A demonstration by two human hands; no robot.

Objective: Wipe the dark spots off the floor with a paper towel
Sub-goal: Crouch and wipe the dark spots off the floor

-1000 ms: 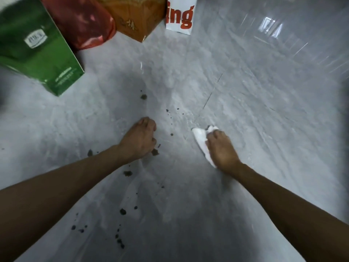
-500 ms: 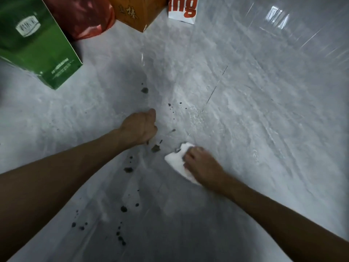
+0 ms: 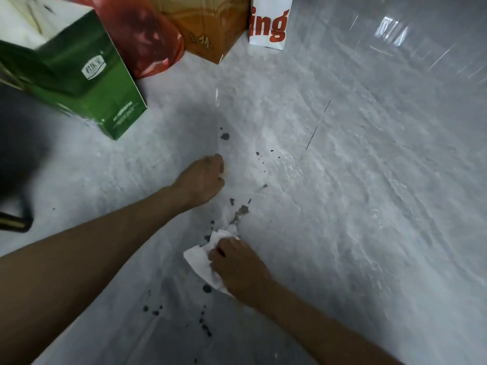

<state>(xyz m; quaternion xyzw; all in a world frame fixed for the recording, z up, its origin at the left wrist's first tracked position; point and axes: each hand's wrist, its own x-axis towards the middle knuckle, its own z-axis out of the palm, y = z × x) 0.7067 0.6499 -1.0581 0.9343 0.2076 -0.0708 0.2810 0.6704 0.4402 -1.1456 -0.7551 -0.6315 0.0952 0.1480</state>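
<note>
A white paper towel [image 3: 201,262] lies crumpled on the grey marbled floor [image 3: 342,206], pressed down by my right hand [image 3: 238,268], whose fingers grip it. A smeared dark spot [image 3: 240,213] trails away just beyond the towel. More dark spots show: one further off [image 3: 224,136], one beside the towel [image 3: 207,288], and a scatter of small ones nearer me [image 3: 205,329]. My left hand [image 3: 203,180] rests as a closed fist on the floor, left of the smear, holding nothing.
A green carton [image 3: 79,83] stands at the far left. Behind it are a red plastic bag [image 3: 147,40], an orange box [image 3: 208,30] and a white bag with red lettering [image 3: 268,25]. A dark object [image 3: 15,180] sits at the left edge.
My right hand has dragged the paper towel toward me and to the left, smearing a dark spot along the way. The left fist has stayed in place.
</note>
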